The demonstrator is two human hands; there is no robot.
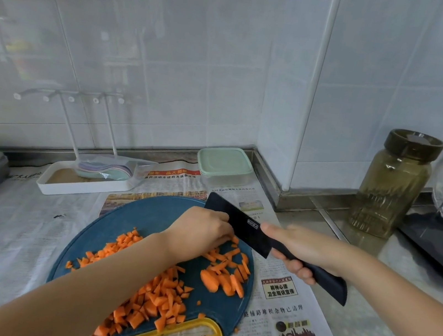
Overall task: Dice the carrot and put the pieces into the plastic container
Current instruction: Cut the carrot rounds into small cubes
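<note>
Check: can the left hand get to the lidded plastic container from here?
Probably, but not straight: the black knife in the right hand juts between the left hand and the plastic container.

Your knife [235,218] carries a small white label [252,224] on its black blade; the tiny letters seem to read "BUCK-I". The newspaper [304,335] on your table shows Chinese print: a boxed notice [279,289] reading 卫生知识宣传, and a headline [274,311] ending 堆积杂物已清理.
</note>
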